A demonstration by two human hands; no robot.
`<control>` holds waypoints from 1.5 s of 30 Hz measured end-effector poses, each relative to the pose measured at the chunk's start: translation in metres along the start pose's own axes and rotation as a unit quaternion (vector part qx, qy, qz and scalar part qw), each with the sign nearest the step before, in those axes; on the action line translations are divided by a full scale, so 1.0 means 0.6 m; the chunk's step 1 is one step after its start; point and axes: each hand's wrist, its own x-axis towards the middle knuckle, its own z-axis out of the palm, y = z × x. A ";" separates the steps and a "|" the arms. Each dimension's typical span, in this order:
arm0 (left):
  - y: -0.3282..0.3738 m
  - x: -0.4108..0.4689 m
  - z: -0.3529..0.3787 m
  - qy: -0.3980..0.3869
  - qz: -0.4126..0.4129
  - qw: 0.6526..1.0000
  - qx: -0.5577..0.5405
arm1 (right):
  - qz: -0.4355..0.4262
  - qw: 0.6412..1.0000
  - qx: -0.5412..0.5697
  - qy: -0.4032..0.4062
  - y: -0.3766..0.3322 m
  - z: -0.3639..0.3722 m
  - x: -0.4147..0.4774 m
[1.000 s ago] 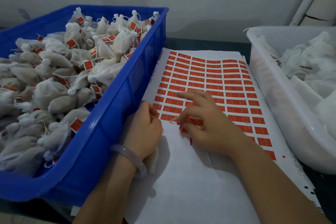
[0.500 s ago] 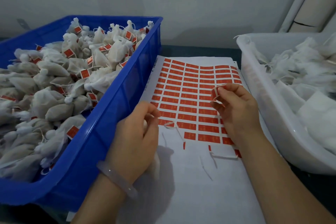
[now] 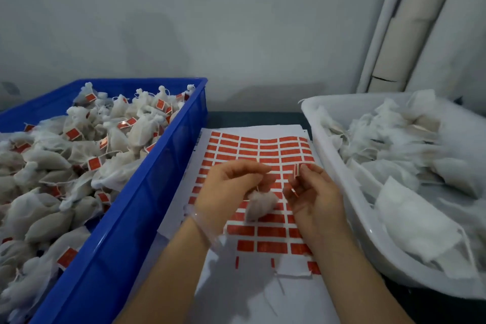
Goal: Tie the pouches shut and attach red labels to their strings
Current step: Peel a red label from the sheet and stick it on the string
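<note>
Nearest you lies the label sheet (image 3: 263, 302), flat on the table between the two containers; its near part is bare white with a few peeled scraps, and rows of red labels (image 3: 268, 231) fill the part beyond. On your left the blue crate (image 3: 126, 231) runs from the near edge toward the wall; it is heaped with tied pouches (image 3: 52, 160), many showing a red tag on the string. On your right the white tub (image 3: 352, 208) holds a loose pile of flat white pouches (image 3: 410, 208).

Your left hand (image 3: 228, 187), a clear bracelet (image 3: 202, 223) at its wrist, is raised over the sheet with fingers curled; it pinches the string of one pouch (image 3: 259, 205), which dangles just below the fingers, over the labels. Your right hand (image 3: 315, 200) is just beside it, palm turned toward you; thumb and forefinger pinch a single red label (image 3: 297, 169) at the fingertips; whether that label touches the string, you cannot tell. Farthest off stand the grey wall (image 3: 210, 21) and a pale pipe (image 3: 405, 21).
</note>
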 end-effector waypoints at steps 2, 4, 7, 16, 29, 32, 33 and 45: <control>-0.013 0.002 -0.002 0.010 0.010 1.000 0.002 | -0.004 1.000 -0.030 -0.008 0.003 -0.001 0.001; -0.025 0.000 -0.003 0.020 0.018 1.000 -0.011 | -0.026 0.995 -0.094 -0.017 0.008 -0.002 0.000; -0.041 -0.007 -0.004 0.021 0.037 0.999 0.001 | -0.082 0.972 -0.218 -0.025 0.016 0.002 -0.007; -0.051 -0.012 -0.008 -0.061 0.074 0.995 0.035 | -0.132 0.924 -0.354 -0.060 0.024 0.012 -0.025; -0.055 -0.010 -0.004 -0.069 0.111 0.991 0.010 | -0.089 0.936 -0.336 -0.051 0.024 0.011 -0.024; -0.055 -0.010 -0.005 -0.068 0.112 0.991 0.009 | -0.085 0.938 -0.333 -0.048 0.025 0.011 -0.023; -0.056 -0.010 -0.004 -0.069 0.111 0.991 0.010 | -0.084 0.939 -0.331 -0.049 0.025 0.010 -0.022; -0.054 -0.010 -0.004 -0.075 0.109 0.991 0.012 | -0.100 0.932 -0.346 -0.049 0.026 0.012 -0.024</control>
